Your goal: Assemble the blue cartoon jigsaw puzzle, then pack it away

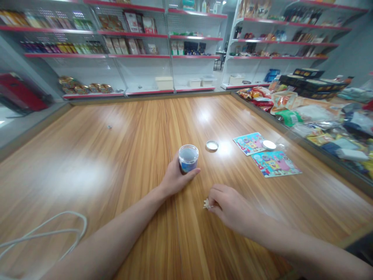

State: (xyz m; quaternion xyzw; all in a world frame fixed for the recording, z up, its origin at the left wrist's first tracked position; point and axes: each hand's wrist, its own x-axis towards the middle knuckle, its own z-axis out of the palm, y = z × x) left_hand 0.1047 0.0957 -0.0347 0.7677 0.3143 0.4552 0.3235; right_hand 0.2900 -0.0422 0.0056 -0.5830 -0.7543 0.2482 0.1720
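My left hand (175,179) is wrapped round a small clear plastic jar (188,158) that stands upright and lidless on the wooden table (116,163). My right hand (230,206) rests on the table just right of it, fingers pinched on a small pale jigsaw piece (206,203). A round lid (212,145) lies beyond the jar. Two colourful cartoon puzzle cards (250,142) (275,163) lie to the right, with a white round lid (268,145) at the edge of the far card.
A white cable (58,229) loops at the near left. Packets of snacks and dark boxes (305,105) are heaped along the table's right side. Shop shelves with red edges (136,56) line the back wall. A small dark object (109,126) lies far left.
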